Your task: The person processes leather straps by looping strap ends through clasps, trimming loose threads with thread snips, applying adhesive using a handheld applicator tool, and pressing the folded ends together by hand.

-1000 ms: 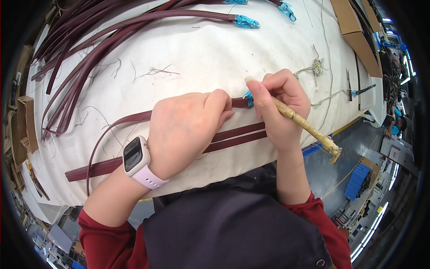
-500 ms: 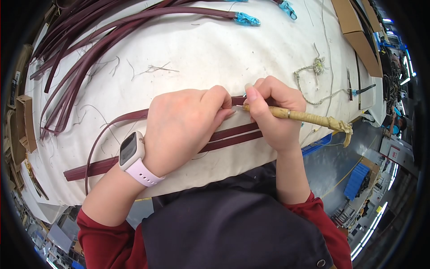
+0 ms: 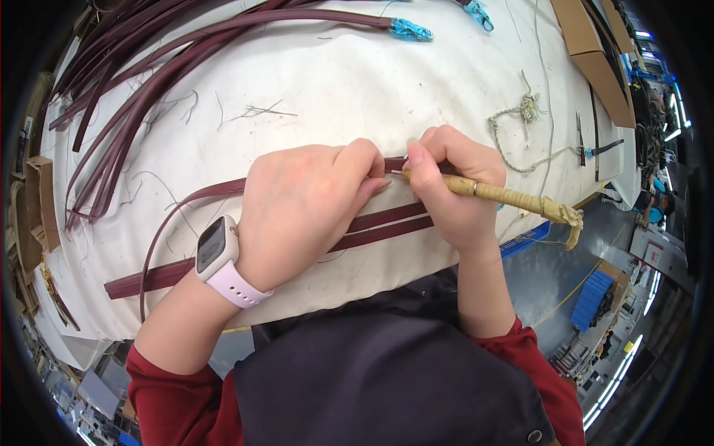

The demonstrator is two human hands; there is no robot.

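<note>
My left hand [image 3: 305, 197], with a watch on its wrist, pinches the near edge of a maroon leather-like strap [image 3: 216, 189] that lies across the table. My right hand [image 3: 461, 189] grips a slim pen-like tool [image 3: 513, 195] with a yellowish, tape-wrapped handle. The tool's thin pale tip points left, close to the strap and my left fingertips; whether it touches is too small to tell. Between the hands a short piece of the strap [image 3: 394, 164] shows. Nearer to me lies a folded or doubled maroon strap [image 3: 387, 227], partly under my left hand and forearm.
A bundle of maroon straps [image 3: 149, 82] fills the far left of the white-covered table [image 3: 357, 97], some ends wrapped in blue film [image 3: 410, 30]. Loose threads [image 3: 260, 111] lie about. At right are a knotted cord [image 3: 528, 111], a pointed metal tool [image 3: 580, 141] and a cardboard box [image 3: 599, 70].
My right hand has shifted very slightly left, and the tool's rear end has dipped a little. My left hand stays almost in place on the strap.
</note>
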